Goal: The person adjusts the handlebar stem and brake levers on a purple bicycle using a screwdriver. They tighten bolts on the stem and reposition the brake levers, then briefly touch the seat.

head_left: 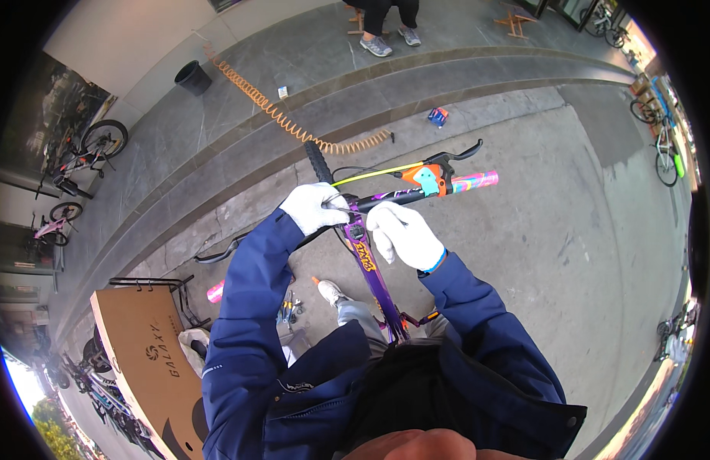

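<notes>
Head-worn fisheye, facing down, close overhead

The left arm (251, 284) and right arm (485, 303) reach forward, elbows bent, forearms angling inward. The left grip (315, 208) and right grip (405, 234), both white-gloved, sit near each other, a narrow gap between. Fingers on both curl inward; how tightly either closes is hard to tell.

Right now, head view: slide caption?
White-gloved left hand and right hand close together near the handlebar of a purple bicycle, orange coiled hose beyond.
</notes>
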